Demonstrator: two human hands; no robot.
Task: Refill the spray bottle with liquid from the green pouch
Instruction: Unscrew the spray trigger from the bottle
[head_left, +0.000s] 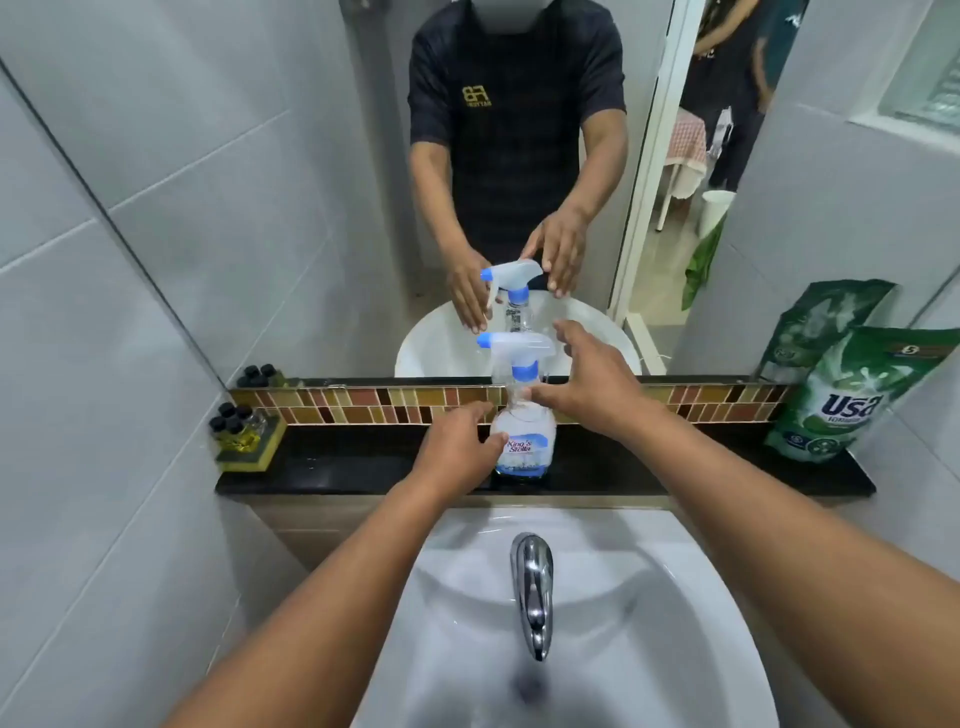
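On the dark shelf (649, 470) behind the sink (649, 597), at its middle, the spray bottle (523, 441) stands upright with its white and blue trigger head (511, 345) fitted on the neck. Through the clear body it looks nearly empty, with at most a little liquid at the bottom. The left hand (457, 449) is at the bottle's lower left side, thumb touching the label, fingers spread and not wrapped round it. The right hand (592, 387) is at the neck from the right, fingers apart, one fingertip touching the clear shoulder just below the blue collar; it has no firm grip either.

Far right on the same shelf, well apart from the bottle, the green pouch (847, 400) leans against the wall, and neither hand is near it. Whether its top is cut or sealed cannot be told.

Judging from this, the task is barely begun: nothing has been poured. Left to do are gripping the bottle, unscrewing the trigger head, opening and fetching the pouch, pouring, and screwing the head back on. A tap (532, 592) sits near, over the sink.
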